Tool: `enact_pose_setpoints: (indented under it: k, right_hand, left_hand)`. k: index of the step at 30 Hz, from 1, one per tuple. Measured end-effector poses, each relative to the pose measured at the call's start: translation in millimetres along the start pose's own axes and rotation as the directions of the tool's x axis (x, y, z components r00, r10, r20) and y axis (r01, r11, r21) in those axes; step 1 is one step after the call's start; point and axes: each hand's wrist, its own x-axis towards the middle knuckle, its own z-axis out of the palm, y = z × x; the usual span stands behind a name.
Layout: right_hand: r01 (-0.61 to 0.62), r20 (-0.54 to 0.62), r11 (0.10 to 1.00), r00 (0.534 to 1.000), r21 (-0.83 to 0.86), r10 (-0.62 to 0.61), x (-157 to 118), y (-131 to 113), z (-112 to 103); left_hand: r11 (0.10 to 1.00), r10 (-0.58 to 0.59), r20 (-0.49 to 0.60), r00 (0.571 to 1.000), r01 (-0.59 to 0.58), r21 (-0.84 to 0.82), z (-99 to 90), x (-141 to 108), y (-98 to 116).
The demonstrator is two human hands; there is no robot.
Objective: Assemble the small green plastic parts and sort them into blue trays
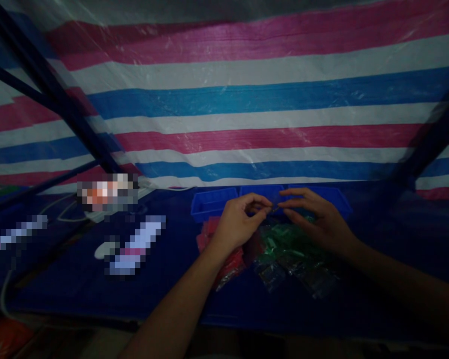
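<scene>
Held up over the work surface, my left hand [237, 222] is closed, thumb and fingertips pinched on a small dark piece [274, 208] too dim to name. Facing it from the right, my right hand [320, 217] has its fingers stretched and apart, the tips close to that piece; whether they touch it I cannot tell. Red plastic packets [230, 264] lie beneath my left hand and forearm. Green packets [280, 242] are heaped below my right hand, partly covered by it. Small clear bags [271, 274] with dark contents lie at the heap's near side.
Blue bins [213, 202] stand in a row behind my hands. On the blue table [78, 284] are a blurred-out oblong item [138, 247], a pale round object [105, 250] and white cables [62, 212]. A striped sheet [247, 99] hangs behind, between dark frame posts [432, 134].
</scene>
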Motion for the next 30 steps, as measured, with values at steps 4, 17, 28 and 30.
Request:
enact_pose_setpoints:
  k: [4, 17, 28, 30]
  right_hand:
    - [0.001, 0.054, 0.997, 0.999, 0.072, -0.005, 1, -4, 0]
    - [0.024, 0.108, 0.98, 0.994, -0.199, -0.002, -2, 16, 9]
    - [0.101, 0.259, 0.988, 0.963, -0.116, -0.068, 0, 6, 3]
    - [0.125, 0.347, 0.987, 0.934, -0.101, -0.083, -1, 4, 4]
  left_hand:
    - [0.993, 0.079, 0.006, 0.997, -0.079, 0.093, -0.9, 0, 2]
    - [0.993, 0.103, -0.296, 0.95, -0.081, 0.085, -6.8, 4, -9]
    - [0.944, 0.064, -0.01, 0.998, -0.057, 0.326, -0.6, 0, 2]
    - [0.943, 0.061, -0.017, 0.998, -0.052, 0.328, -0.5, 0, 2]
